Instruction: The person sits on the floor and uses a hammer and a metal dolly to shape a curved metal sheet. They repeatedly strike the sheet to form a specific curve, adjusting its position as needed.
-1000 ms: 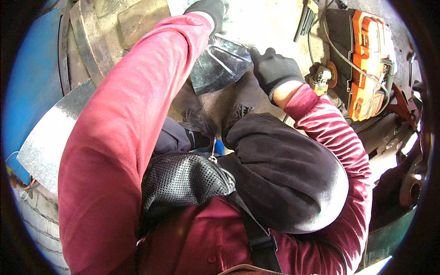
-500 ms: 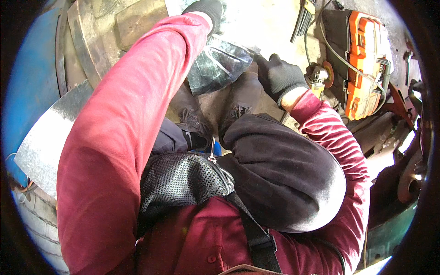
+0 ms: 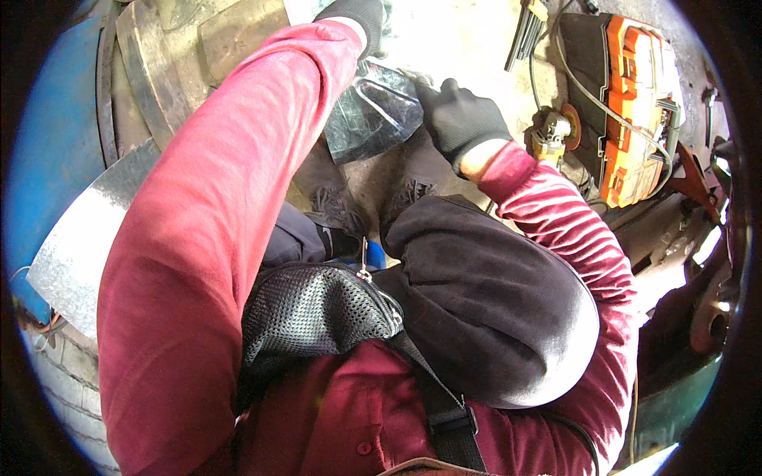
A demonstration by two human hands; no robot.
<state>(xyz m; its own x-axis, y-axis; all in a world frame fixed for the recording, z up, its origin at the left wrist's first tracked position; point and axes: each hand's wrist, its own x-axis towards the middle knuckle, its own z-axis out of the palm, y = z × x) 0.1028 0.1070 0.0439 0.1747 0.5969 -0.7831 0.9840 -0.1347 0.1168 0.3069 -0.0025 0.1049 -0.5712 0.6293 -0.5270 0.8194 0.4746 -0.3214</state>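
Observation:
A thin, shiny metal sheet (image 3: 369, 119) extends above my boots, its near part dark and creased, its far part lost in glare. My left hand (image 3: 359, 22), in a black glove, is at the sheet's far left side; its fingers are mostly hidden. Beside the sheet's right edge, my right hand (image 3: 464, 119) is closed in a black glove. Something slim and pale shows at its fingertips, but glare keeps me from telling whether it is a tool or the sheet's edge.
To the right lie a yellow angle grinder (image 3: 551, 135) and an orange and black toolbox (image 3: 631, 111) with a cable across it. A curved metal offcut (image 3: 87, 230) leans at left near a blue panel (image 3: 59, 151). Wooden boards (image 3: 238, 40) lie at upper left.
My right hand has moved left and slightly up along the sheet. The sheet's visible near part looks narrower, with its creases shifted. My left hand has barely moved.

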